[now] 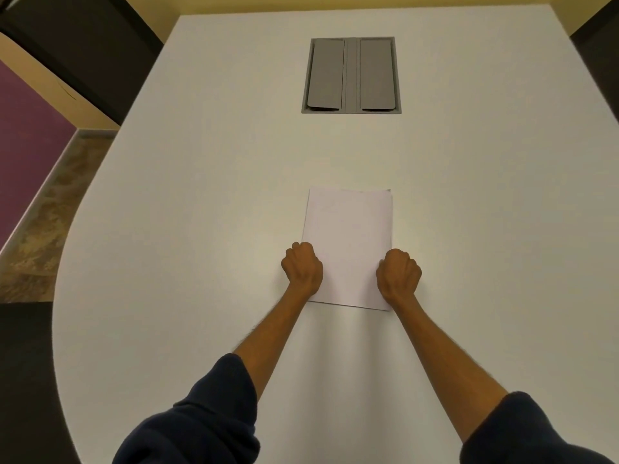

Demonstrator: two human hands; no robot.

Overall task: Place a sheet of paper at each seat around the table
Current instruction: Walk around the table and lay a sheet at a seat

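Observation:
A small stack of white paper (348, 236) lies flat on the white table (201, 195), a little ahead of me at the middle. My left hand (302, 267) is curled at the stack's left edge, near its front corner. On the opposite edge my right hand (398, 274) is curled the same way. Both hands grip the stack by its sides, fingers hidden under the knuckles. A second sheet's corner peeks out at the stack's far right corner.
A grey cable hatch (351, 75) with two closed lids is set into the tabletop farther ahead. The table's edge curves round on my left, with patterned floor (43, 222) and a purple wall (20, 145) beyond. Dark chair shapes (20, 380) sit at the left and far corners.

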